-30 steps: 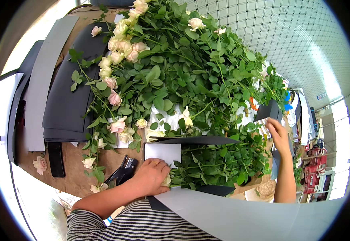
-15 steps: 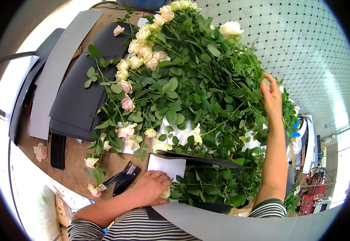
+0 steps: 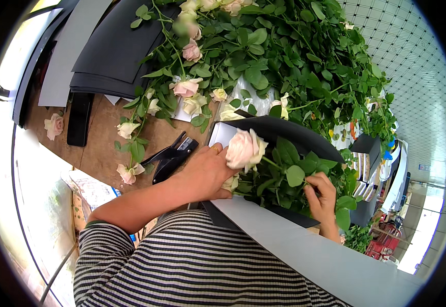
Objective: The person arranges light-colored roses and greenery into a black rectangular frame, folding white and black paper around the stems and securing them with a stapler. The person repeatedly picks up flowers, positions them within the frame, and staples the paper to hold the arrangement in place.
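Observation:
My left hand (image 3: 208, 171) is closed on the white card (image 3: 221, 132) and wrapped bundle at waist level, its fingertips partly hidden by a pink rose (image 3: 245, 149). My right hand (image 3: 321, 199) pinches that rose’s leafy stem, laying it over the bundle’s foliage. Black paper (image 3: 310, 140) curves along the bundle’s far side, and a long grey sheet (image 3: 310, 245) stretches along its near side. A black stapler (image 3: 174, 158) lies left of my left hand.
Cut roses (image 3: 284, 51) pile across the table (image 3: 97, 143). Stacked black sheets (image 3: 113, 51), grey card (image 3: 61, 61) and a black phone (image 3: 79, 120) are at the left. Loose blooms (image 3: 54, 126) lie near the edge. Red crates or equipment (image 3: 381, 240) stand beyond, right.
My right hand went up into the pile, then came down to the bundle with a pink rose. My left hand stayed on the bundle. The view has shifted, showing more of my shirt.

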`<state>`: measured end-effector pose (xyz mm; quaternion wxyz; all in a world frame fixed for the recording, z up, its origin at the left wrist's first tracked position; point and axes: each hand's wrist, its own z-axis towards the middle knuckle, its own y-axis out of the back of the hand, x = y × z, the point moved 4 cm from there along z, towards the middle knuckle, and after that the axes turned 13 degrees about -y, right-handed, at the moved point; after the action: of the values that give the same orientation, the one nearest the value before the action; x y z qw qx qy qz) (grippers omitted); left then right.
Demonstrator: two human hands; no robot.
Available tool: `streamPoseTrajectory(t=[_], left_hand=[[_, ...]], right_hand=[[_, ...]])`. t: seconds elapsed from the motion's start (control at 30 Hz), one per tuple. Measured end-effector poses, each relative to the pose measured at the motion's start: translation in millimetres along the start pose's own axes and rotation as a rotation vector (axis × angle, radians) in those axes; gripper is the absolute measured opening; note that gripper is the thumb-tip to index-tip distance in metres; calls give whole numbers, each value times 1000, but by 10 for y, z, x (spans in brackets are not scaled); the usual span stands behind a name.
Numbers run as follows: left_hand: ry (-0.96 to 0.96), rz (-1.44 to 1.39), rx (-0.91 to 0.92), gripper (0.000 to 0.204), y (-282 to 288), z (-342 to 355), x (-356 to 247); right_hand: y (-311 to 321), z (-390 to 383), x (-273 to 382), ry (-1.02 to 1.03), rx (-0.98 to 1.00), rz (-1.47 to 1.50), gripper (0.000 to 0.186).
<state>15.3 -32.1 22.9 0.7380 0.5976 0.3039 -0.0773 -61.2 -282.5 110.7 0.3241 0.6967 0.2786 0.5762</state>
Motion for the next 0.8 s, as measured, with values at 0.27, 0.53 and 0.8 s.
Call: streamPoseTrajectory(t=[0.27,0.53,0.8], left_hand=[[130,-137,51,67,-53,-115,18],[149,-223,81,64,-42,-111,27],[165,-242,130,62,-50,-83,35]], right_hand=[[-212,198,-120,88,69,-568,35],[-713,716,322,-64,267,-165,28],[-839,832,154,110,410,257,19]])
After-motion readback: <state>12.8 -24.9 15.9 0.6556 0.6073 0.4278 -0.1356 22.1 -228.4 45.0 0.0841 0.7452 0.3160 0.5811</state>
